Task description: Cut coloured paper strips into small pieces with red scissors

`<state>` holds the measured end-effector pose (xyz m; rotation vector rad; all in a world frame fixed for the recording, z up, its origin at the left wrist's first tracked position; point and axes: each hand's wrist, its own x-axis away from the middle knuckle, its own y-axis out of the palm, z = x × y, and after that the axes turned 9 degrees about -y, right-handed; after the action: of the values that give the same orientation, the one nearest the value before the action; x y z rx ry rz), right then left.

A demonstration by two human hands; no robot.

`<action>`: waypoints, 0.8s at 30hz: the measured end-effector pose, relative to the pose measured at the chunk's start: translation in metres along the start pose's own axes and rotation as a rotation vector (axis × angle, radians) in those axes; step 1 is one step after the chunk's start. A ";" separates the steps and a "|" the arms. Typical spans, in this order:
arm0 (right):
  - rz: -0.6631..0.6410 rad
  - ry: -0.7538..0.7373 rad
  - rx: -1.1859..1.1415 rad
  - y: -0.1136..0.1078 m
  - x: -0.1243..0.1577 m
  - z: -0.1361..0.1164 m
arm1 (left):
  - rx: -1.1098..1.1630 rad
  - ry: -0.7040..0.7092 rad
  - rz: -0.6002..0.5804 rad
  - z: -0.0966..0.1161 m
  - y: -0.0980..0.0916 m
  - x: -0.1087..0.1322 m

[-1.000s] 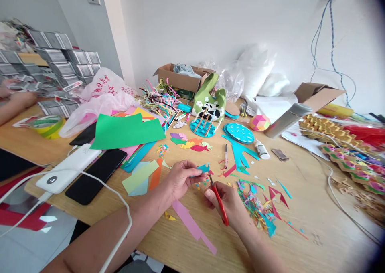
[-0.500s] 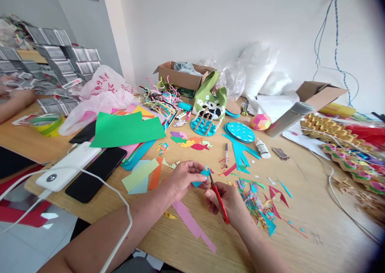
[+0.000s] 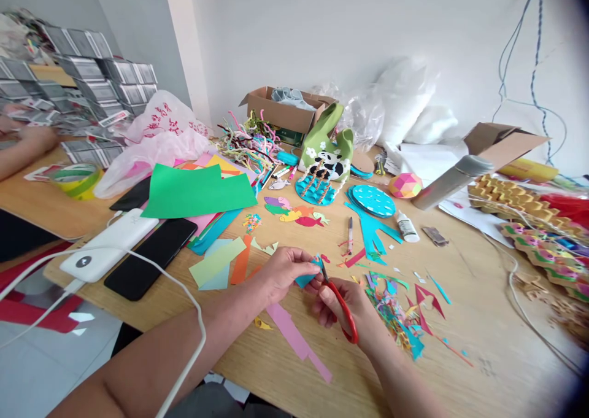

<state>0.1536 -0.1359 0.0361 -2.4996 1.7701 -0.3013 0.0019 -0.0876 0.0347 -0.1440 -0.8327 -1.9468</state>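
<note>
My left hand (image 3: 291, 272) pinches a small blue paper piece (image 3: 305, 278) near the middle of the table. Red-handled scissors (image 3: 344, 310) are in my right hand (image 3: 347, 304), their blades at the paper's right edge. My hands are close together, almost touching. Beyond them lie colourful paper fish (image 3: 308, 221) and a pen (image 3: 350, 235). A heap of paper scraps (image 3: 391, 313) is right of my right hand, and a pink paper strip (image 3: 297, 338) lies below my left wrist.
Green sheets (image 3: 197, 192), a black phone (image 3: 150, 258) and a white power bank (image 3: 108, 245) with a cable over my left forearm are at left. A grey bottle (image 3: 451, 183) and white glue bottle (image 3: 407, 228) stand right. Another person's hand (image 3: 39, 140) is far left.
The view has shifted slightly, so most table objects appear a little further right. The scissors have turned slightly in my right hand, and their blades still meet the blue paper.
</note>
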 end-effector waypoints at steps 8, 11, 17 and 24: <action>0.012 0.020 -0.002 0.001 0.000 -0.004 | 0.001 -0.010 -0.022 0.001 0.000 0.000; 0.013 0.029 0.001 0.001 0.000 -0.004 | 0.005 -0.009 -0.022 0.000 0.001 -0.001; 0.015 0.035 -0.002 0.001 -0.001 0.000 | 0.002 -0.003 -0.036 -0.002 0.000 -0.001; 0.022 0.021 -0.002 0.001 0.001 0.003 | -0.013 -0.010 -0.037 -0.002 -0.001 -0.001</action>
<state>0.1540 -0.1371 0.0332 -2.4852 1.8055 -0.3252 0.0020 -0.0874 0.0324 -0.1470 -0.8351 -1.9876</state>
